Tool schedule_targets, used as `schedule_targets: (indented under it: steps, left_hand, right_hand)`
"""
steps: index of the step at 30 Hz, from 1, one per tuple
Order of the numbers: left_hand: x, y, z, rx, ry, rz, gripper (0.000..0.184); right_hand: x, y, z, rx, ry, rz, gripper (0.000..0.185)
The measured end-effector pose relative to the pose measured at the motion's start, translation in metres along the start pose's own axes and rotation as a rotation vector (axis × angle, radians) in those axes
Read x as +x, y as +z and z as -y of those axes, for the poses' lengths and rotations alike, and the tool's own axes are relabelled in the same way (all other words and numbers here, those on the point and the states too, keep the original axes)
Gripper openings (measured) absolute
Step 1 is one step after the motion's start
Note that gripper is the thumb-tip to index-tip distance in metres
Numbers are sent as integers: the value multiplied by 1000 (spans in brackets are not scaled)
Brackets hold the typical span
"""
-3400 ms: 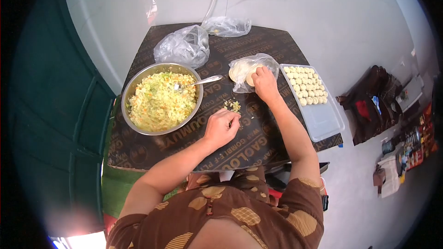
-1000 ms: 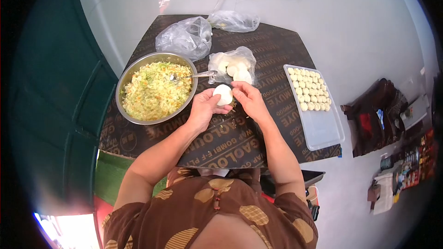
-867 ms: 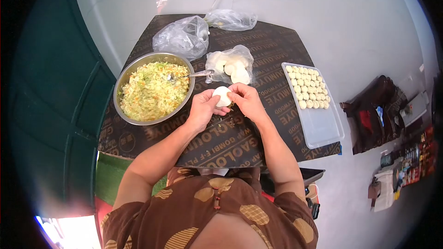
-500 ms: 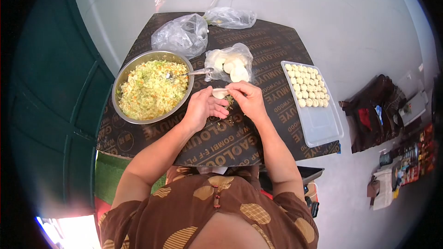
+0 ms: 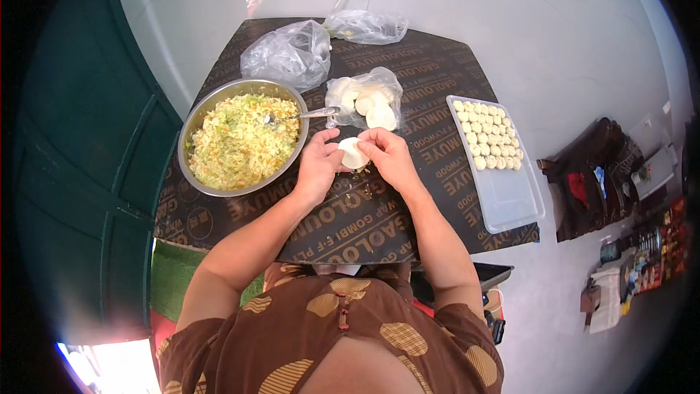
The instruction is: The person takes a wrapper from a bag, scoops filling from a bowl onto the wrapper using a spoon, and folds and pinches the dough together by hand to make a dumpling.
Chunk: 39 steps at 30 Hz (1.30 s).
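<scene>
A round white dough wrapper (image 5: 353, 153) is held between my two hands over the dark table. My right hand (image 5: 389, 158) pinches its right edge with thumb and fingertips. My left hand (image 5: 319, 165) is at its left edge, thumb raised and the fingers partly behind the wrapper. Just beyond my hands lies a clear plastic bag (image 5: 337, 93) with more round wrappers (image 5: 380, 117). To the left stands a metal bowl (image 5: 189, 174) of chopped yellow-green filling (image 5: 244, 142), a spoon (image 5: 319, 112) resting in it. Small filling crumbs lie beneath my hands.
A plastic tray (image 5: 508, 204) at the table's right holds rows of small pleated dumplings (image 5: 487, 133). Two crumpled plastic bags (image 5: 286, 55) (image 5: 367, 27) lie at the back. A dark sofa (image 5: 594, 175) stands beyond, at the right; a green door is at the left.
My right hand has left the wrapper bag, which now lies further left, and both hands have met at one wrapper. Since half a second ago the wrapper has turned from edge-on to face-up.
</scene>
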<state>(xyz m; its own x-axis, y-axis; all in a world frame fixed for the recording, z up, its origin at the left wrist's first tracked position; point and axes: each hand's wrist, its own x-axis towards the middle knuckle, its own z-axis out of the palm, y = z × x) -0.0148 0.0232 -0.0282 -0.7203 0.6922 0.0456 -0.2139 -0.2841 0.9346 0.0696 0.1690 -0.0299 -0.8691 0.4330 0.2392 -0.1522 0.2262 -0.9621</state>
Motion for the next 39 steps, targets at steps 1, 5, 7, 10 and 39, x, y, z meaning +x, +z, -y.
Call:
schedule_targets:
  steps: [1, 5, 7, 10, 39]
  left_hand:
    - [1, -2, 1, 0, -1, 0, 40]
    - [4, -6, 0, 50, -47, 42, 32]
    - [5, -6, 0, 70, -84, 50, 27]
    - [7, -7, 4, 71, -34, 37, 17]
    - [3, -1, -3, 78, -108, 100, 10]
  right_hand:
    - [0, 0, -3, 0, 1, -1, 17]
    - [-2, 7, -2, -79, -86, -55, 14]
    - [-3, 10, 0, -73, -118, -75, 13]
    - [-3, 11, 4, -99, -47, -95, 12]
    - [-2, 8, 3, -234, -80, -87, 13]
